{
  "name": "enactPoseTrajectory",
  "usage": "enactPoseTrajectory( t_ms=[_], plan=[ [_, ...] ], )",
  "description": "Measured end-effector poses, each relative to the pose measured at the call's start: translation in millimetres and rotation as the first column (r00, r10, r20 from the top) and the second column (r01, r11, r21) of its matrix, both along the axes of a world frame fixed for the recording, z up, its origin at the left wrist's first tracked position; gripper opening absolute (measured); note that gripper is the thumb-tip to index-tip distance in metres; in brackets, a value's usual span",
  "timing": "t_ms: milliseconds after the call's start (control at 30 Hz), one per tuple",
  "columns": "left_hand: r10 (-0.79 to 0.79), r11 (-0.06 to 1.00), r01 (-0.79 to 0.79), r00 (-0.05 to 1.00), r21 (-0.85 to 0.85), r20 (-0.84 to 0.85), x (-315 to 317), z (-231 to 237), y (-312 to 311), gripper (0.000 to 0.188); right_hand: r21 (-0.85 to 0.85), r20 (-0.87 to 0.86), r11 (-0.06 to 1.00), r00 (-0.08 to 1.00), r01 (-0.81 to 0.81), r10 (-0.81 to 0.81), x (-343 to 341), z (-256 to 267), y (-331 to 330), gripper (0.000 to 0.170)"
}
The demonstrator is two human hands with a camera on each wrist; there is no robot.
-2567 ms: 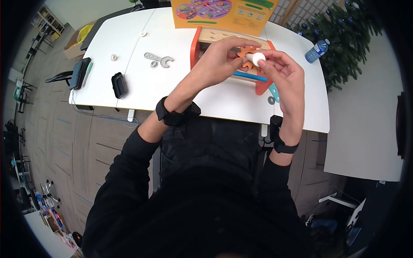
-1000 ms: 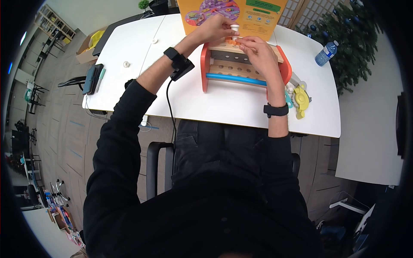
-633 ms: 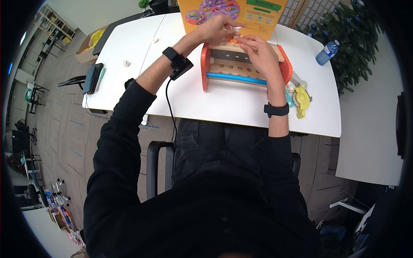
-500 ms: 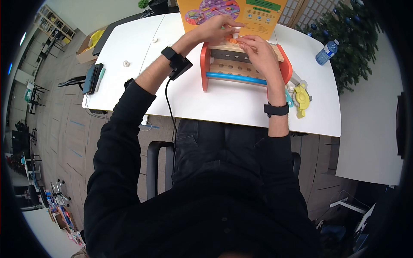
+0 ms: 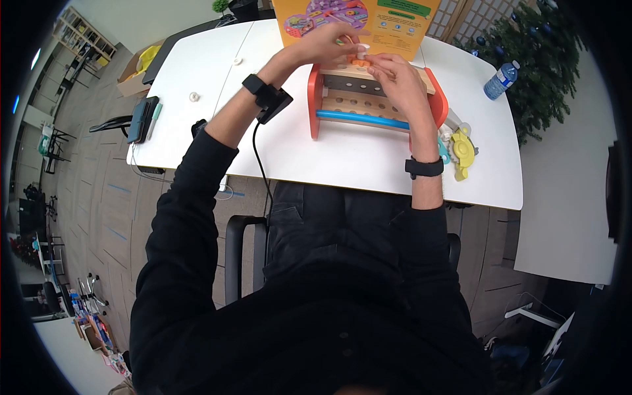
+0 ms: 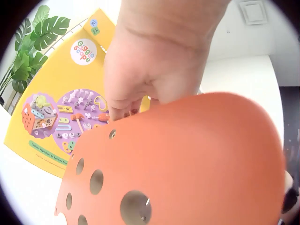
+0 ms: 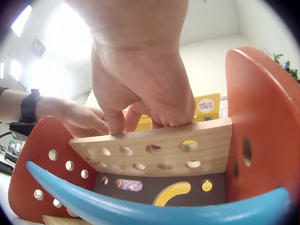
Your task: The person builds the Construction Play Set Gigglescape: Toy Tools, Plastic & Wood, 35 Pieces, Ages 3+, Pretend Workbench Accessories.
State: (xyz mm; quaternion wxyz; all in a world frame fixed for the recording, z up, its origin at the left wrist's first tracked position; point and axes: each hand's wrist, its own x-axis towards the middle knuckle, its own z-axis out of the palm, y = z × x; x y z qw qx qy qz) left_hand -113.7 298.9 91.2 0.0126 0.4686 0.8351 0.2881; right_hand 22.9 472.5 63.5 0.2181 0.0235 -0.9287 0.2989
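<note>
A white toy screw (image 5: 363, 49) with a round head stands over an orange gear (image 5: 360, 62) on the top board of a wooden toy workbench (image 5: 375, 119). My left hand (image 5: 325, 45) pinches the screw's head from the left. From the right, my right hand (image 5: 400, 78) bends its fingers down and holds the gear at its edge. In the right wrist view that right hand (image 7: 143, 89) has its fingertips at the perforated wooden top board (image 7: 154, 145). The left wrist view shows my left hand (image 6: 154, 70) behind the red side panel (image 6: 187, 159), its fingertips hidden.
Behind the workbench stands a yellow toy box (image 5: 395, 29). Yellow toy parts (image 5: 463, 153) lie to its right, near a water bottle (image 5: 501, 80). Small white pieces (image 5: 193, 97) and a dark case with a pen (image 5: 155, 113) are on the left of the white table (image 5: 289, 158).
Both hands have moved from in front of the workbench to its top with the screw and gear. Lately the left fingers have shifted slightly around the screw's head; the right hand stays almost still.
</note>
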Motion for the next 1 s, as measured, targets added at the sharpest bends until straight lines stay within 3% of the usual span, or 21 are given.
enactPoseTrajectory(
  t_ms=[33,100,167,233,267,333,433,467,533,567,600,633,700,867,933,1000],
  plan=[
    [0.0,1.0,0.0,1.0,-0.001,0.001,-0.3,-0.6,-3.8,0.036,-0.039,-0.001,0.999,1.0,-0.019,0.019,1.1,1.7,-0.3,0.026],
    [0.02,0.975,-0.005,0.997,0.22,-0.069,-1.2,-1.6,-14.2,0.036,-0.131,-0.034,0.99,0.999,-0.044,0.04,4.7,4.1,3.2,0.027],
    [0.042,0.978,-0.025,0.996,0.209,-0.079,0.3,1.0,-28.5,0.04,-0.221,-0.069,0.973,0.996,-0.073,0.059,11.7,8.6,11.3,0.028],
    [0.148,0.973,-0.144,0.989,0.179,-0.013,8.2,-1.9,-43.8,0.045,-0.338,-0.087,0.938,0.995,-0.075,0.048,25.4,16.5,25.0,0.03],
    [0.146,0.974,-0.142,0.989,0.177,-0.009,14.0,-4.0,-49.2,0.045,-0.339,-0.082,0.938,0.996,-0.071,0.045,33.1,23.3,31.6,0.03],
    [0.278,0.944,-0.303,0.943,0.131,0.182,27.0,-5.9,-55.0,0.055,-0.258,-0.163,0.966,0.984,0.027,-0.071,45.6,37.6,46.7,0.029],
    [0.364,0.916,-0.392,0.902,0.088,0.233,47.7,-6.1,-58.5,0.059,-0.182,-0.145,0.967,0.968,0.178,-0.206,47.3,39.4,73.9,0.031],
    [0.361,0.916,-0.39,0.902,0.09,0.237,47.9,-9.4,-59.2,0.059,-0.175,-0.013,0.949,0.963,0.262,-0.268,32.8,12.9,102.3,0.038],
    [0.275,0.948,-0.317,0.863,0.031,0.425,45.9,-19.3,-59.8,0.057,-0.157,0.067,0.938,0.951,0.31,-0.303,26.7,-8.7,104.4,0.042],
    [0.271,0.949,-0.315,0.863,0.034,0.425,46.5,-23.5,-57.5,0.057,-0.138,0.142,0.925,0.932,0.353,-0.335,23.1,-16.0,106.4,0.047],
    [0.259,0.932,-0.348,0.837,0.102,0.483,47.8,-28.2,-54.6,0.049,-0.291,0.339,0.923,0.929,0.252,-0.147,16.6,-21.8,115.9,0.049],
    [0.241,0.909,-0.382,0.808,0.167,0.537,49.2,-30.3,-52.4,0.043,-0.291,0.339,0.923,0.929,0.253,-0.149,21.4,-17.5,109.9,0.049],
    [0.246,0.901,-0.392,0.813,0.185,0.527,52.0,-30.6,-50.6,0.04,-0.588,0.336,0.769,0.941,0.25,-0.049,34.6,-2.2,89.2,0.047],
    [0.253,0.885,-0.41,0.822,0.221,0.51,63.7,-23.5,-51.0,0.038,-0.58,0.379,0.761,0.923,0.29,-0.063,36.3,2.7,85.5,0.045],
    [0.246,0.902,-0.402,0.777,0.156,0.58,67.3,-18.1,-52.2,0.055,-0.589,0.367,0.752,0.927,0.297,-0.078,38.8,4.0,81.1,0.045],
    [0.244,0.892,-0.414,0.779,0.182,0.577,68.3,-20.3,-52.0,0.056,-0.614,0.353,0.734,0.933,0.29,-0.073,41.6,6.2,78.5,0.047]
  ],
)
